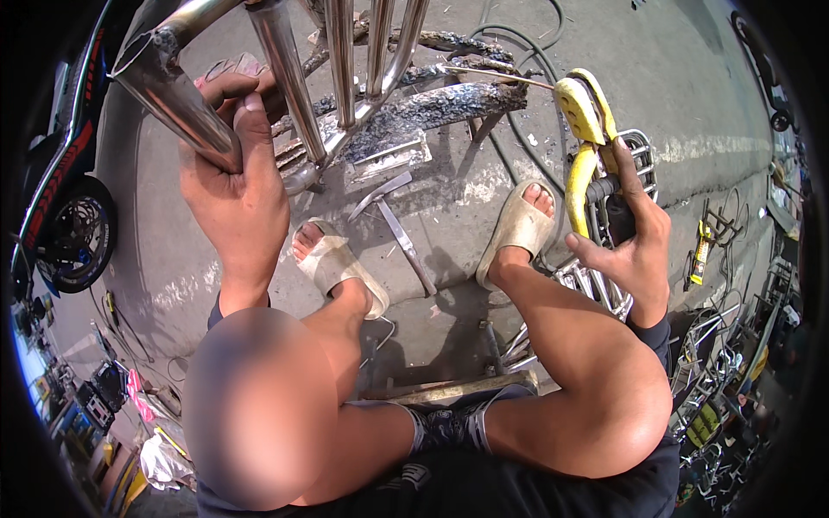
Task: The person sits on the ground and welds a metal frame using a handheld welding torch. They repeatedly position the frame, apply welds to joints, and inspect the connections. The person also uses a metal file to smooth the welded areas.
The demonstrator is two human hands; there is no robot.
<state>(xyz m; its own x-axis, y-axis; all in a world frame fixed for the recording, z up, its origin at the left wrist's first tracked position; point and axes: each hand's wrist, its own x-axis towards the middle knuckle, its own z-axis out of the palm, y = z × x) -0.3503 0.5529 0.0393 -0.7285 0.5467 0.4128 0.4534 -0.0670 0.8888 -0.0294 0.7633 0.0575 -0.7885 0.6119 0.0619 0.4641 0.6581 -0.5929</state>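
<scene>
My left hand [237,207] is closed around the lower end of a shiny metal tube [177,108]. It belongs to a welded tubular frame [289,82] with several parallel bars, which leans over a spatter-crusted metal stand [458,108]. On the right, my right hand [639,246] grips a yellow welding electrode holder [579,186], its index finger along the lever. A thin electrode [505,77] sticks out of the jaws leftward, above the stand's right end. Between my feet lies a chipping hammer [399,233] on the concrete.
Dark cable [527,129] loops across the floor behind the holder. More bent metal frames [708,345] are piled at the right, near a yellow packet [700,250]. A motorcycle wheel [78,233] stands at the left. Under me is a low wooden seat [458,388].
</scene>
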